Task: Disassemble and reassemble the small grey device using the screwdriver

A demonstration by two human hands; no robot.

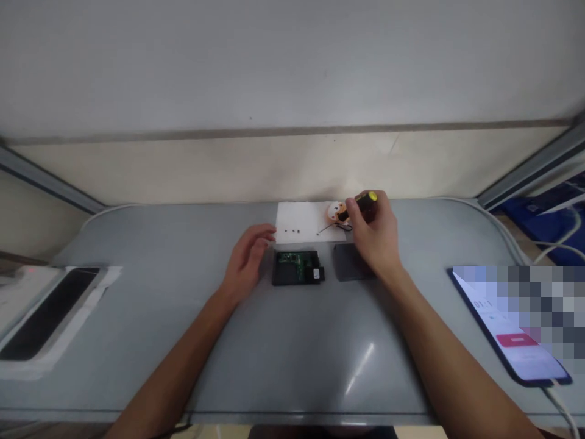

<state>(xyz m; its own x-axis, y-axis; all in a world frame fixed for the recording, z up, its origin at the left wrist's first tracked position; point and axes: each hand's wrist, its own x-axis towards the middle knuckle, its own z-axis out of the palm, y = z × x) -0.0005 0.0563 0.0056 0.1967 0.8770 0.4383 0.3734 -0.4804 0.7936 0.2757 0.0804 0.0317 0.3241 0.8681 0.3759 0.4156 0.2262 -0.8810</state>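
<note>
Right hand (375, 235): thumb and fingers clamped round a slim screwdriver with a black, yellow-ended handle (365, 201), shaft slanting down-left to a tiny speck-like part (318, 234) on a white, smooth paper sheet (292, 214); tip contact too fine to tell. Best handled, I judged, with a light grip and slow tip, lest the speck skitter. Left hand (247, 259): empty, fingers loosely bent, slightly apart, at the sheet's left edge. More small dark bits (298, 231) sat in a row. Nearer the body, a shallow black rectangular casing (276, 275) held a green circuit board (289, 258); right of it, a flat dark rounded-cornered cover (350, 262). Tabletop (183, 256) grey, glossy.
</note>
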